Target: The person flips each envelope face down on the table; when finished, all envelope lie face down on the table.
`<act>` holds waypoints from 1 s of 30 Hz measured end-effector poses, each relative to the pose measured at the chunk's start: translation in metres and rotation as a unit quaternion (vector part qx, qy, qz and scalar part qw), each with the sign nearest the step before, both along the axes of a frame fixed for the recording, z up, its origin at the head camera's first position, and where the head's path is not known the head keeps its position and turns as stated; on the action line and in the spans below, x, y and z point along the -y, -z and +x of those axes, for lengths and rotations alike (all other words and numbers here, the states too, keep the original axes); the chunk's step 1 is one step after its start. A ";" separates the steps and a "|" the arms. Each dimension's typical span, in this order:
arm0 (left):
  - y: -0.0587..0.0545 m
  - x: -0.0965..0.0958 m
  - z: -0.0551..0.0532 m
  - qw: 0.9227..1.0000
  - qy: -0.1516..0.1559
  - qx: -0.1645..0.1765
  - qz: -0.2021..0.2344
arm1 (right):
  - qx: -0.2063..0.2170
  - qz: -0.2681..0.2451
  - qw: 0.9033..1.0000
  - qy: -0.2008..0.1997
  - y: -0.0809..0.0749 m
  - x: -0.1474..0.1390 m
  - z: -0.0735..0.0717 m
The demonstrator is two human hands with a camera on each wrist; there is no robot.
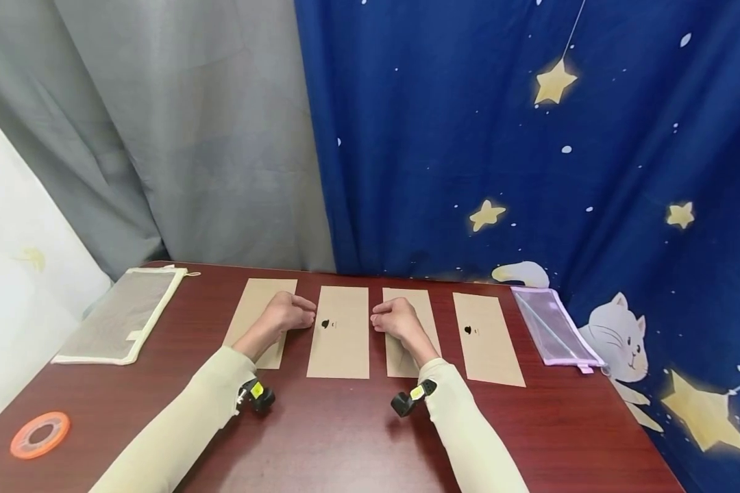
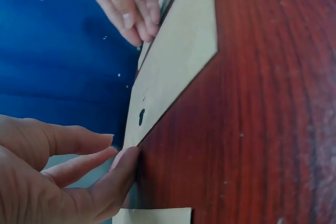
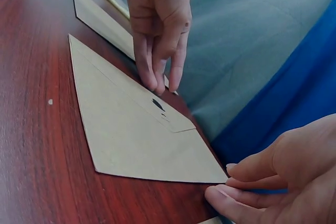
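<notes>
A blue star-print curtain [image 1: 407, 137] and a gray curtain [image 1: 203, 137] are hanging behind our reddish-brown table [image 1: 339, 445]; on its left a cream-trimmed pouch [image 1: 120, 311] is lying flat, while a lilac pouch [image 1: 555, 325] is resting at the far right. Between them, counting from our left, the first kraft envelope [image 1: 253, 305], second kraft envelope [image 1: 339, 349], third kraft envelope [image 1: 422, 308] and fourth kraft envelope [image 1: 490, 349] are lying in a row. We are holding our left hand [image 1: 284, 313] over the first and our right hand [image 1: 401, 318] over the third, both pointing inward at opposite long edges of the second. Their fingers are extending loosely, thumbs slightly parted, gripping nothing; whether fingertips are touching paper, we cannot tell. An orange ring [image 1: 20, 438] is lying front left, and a small black hat print [image 1: 325, 324] is marking the second envelope
</notes>
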State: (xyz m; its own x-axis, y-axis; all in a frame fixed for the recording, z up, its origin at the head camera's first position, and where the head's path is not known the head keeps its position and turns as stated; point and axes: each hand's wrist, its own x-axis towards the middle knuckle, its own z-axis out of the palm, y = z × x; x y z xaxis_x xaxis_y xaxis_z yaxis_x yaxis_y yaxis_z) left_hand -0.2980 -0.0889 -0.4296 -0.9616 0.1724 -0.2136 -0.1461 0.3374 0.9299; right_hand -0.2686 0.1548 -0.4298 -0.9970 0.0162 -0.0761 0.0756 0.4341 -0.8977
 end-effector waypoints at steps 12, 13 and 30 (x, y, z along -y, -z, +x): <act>-0.001 -0.001 0.002 0.999 -0.020 0.023 0.043 | 0.044 -0.109 0.992 0.037 0.002 0.009 0.000; -0.002 -0.001 0.001 0.998 -0.018 0.025 0.049 | 0.043 -0.110 0.992 0.040 0.002 0.009 0.000; -0.007 -0.008 0.001 0.998 -0.033 0.036 0.047 | 0.046 -0.114 0.991 0.050 0.000 0.015 -0.002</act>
